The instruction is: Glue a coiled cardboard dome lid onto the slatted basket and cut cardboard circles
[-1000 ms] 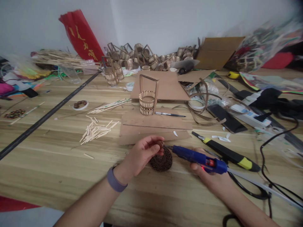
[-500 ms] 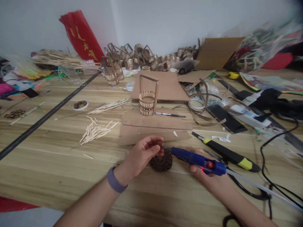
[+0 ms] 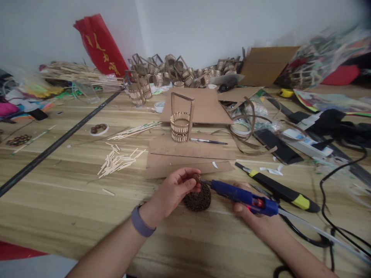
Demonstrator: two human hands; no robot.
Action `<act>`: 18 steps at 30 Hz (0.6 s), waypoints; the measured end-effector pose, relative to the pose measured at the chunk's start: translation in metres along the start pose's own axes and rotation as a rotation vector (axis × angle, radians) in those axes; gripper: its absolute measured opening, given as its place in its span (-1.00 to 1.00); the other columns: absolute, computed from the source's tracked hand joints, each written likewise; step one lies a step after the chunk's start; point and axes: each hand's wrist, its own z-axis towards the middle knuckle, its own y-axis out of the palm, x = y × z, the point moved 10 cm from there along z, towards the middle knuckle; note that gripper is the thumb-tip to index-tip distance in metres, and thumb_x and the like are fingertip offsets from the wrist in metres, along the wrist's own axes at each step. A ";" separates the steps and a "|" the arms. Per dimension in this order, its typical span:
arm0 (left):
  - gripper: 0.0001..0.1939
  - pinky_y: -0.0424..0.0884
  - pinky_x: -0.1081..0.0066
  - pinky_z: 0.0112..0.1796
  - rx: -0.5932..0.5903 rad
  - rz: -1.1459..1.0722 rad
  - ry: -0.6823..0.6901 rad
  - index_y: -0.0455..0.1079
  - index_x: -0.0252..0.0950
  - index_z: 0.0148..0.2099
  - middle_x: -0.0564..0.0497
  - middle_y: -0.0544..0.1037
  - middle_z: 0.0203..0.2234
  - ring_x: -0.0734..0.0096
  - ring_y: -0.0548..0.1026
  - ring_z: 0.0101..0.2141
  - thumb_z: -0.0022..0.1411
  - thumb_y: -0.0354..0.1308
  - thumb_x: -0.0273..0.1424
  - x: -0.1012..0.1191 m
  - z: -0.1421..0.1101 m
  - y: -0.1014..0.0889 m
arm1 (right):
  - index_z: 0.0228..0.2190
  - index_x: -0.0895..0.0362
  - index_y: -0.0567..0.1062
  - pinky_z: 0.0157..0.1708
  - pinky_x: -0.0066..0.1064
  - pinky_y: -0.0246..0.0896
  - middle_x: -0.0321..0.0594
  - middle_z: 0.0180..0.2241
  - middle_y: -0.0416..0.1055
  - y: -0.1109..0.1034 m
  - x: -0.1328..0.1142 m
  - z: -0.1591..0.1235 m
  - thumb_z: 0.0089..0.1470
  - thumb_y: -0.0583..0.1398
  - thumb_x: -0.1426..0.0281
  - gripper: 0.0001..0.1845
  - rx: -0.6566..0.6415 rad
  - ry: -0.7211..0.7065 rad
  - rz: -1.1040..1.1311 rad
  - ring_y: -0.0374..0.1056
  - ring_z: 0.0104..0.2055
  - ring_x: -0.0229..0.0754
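Glue gun (image 3: 245, 195) aimed at small brown piece (image 3: 196, 178), lower centre of the frame.
Left hand (image 3: 174, 189) pinches the piece; right hand (image 3: 256, 222) grips the gun. Steady nozzle (image 3: 206, 182), fingertips clear, should serve best.

One bare left hand (image 3: 174, 187), one bare right hand (image 3: 258, 224), one blue plastic glue gun (image 3: 228, 190), one small round brown piece (image 3: 196, 178) and one dark brown textured round mat (image 3: 199, 201) are in view. At the centre is one pale-slatted bucket with a tall brown handle (image 3: 179, 135), with one slim silver-and-black pen (image 3: 208, 141), one black phone (image 3: 278, 146) and one black-and-yellow utility knife (image 3: 278, 189) elsewhere. The piled short pale wooden sticks (image 3: 116, 164) and heaped brown-and-cream slatted buckets (image 3: 159, 80) overlap too much to count.
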 end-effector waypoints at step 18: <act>-0.58 0.39 0.43 -0.27 -0.001 -0.001 0.002 0.55 -0.31 -0.19 0.05 0.52 -0.37 0.51 0.49 -0.40 -0.12 0.51 -0.30 0.002 -0.002 0.003 | -0.68 0.03 0.22 -0.54 -0.34 0.21 -0.31 -0.64 0.21 -0.005 -0.003 -0.001 0.09 -0.02 -0.24 -0.34 0.048 -0.023 -0.061 0.26 -0.55 -0.13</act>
